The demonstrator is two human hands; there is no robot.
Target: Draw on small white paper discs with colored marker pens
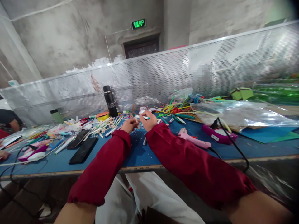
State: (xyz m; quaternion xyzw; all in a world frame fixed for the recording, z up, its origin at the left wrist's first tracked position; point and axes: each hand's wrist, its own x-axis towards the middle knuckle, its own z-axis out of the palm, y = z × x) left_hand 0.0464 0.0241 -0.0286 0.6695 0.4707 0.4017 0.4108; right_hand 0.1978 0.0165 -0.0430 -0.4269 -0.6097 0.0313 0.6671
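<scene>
Right grip holds 1 pen, left grip alongside, 2 phones nearby.

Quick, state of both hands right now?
Left hand: fingers curled shut; whether it holds anything cannot be told.
Right hand: closed, holding a white pen.

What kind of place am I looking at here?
Probably a craft workshop: a blue worktable strewn with paper sticks, a pink glue gun, and the right hand holding a white stick.
</scene>
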